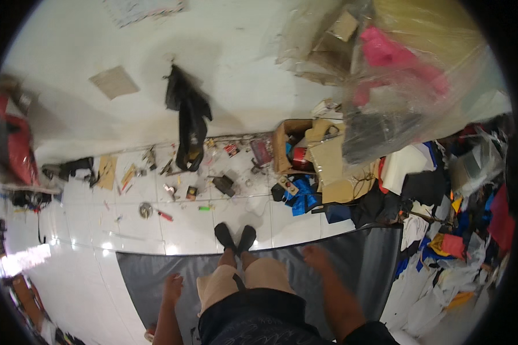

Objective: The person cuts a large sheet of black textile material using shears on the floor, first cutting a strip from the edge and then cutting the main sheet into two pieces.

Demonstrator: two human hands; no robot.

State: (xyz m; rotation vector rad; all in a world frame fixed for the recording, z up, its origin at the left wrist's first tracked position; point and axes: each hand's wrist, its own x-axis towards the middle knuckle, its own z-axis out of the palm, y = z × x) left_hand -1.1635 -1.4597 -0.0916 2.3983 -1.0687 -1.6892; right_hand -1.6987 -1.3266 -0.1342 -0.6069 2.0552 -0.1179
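Observation:
My left hand [174,284] hangs beside my left leg with its fingers loosely bent and apart, and nothing shows in it. On the other side, my right hand [315,259] is held out from my body, fingers slightly bent and blurred, with no object visible in it. Below both hands a wide dark grey sheet [351,259] lies spread over the tiled floor, its far edge running by my feet. I stand upright in dark socks or shoes [246,238] at that edge, and my body covers the middle of the sheet.
A red-handled tool [165,216], a roll of tape [145,210] and a green item [205,208] lie ahead. A cardboard box [281,146] stands by the wall. Piled fabric scraps [431,241] fill the right side. A black bag [189,118] hangs on the wall.

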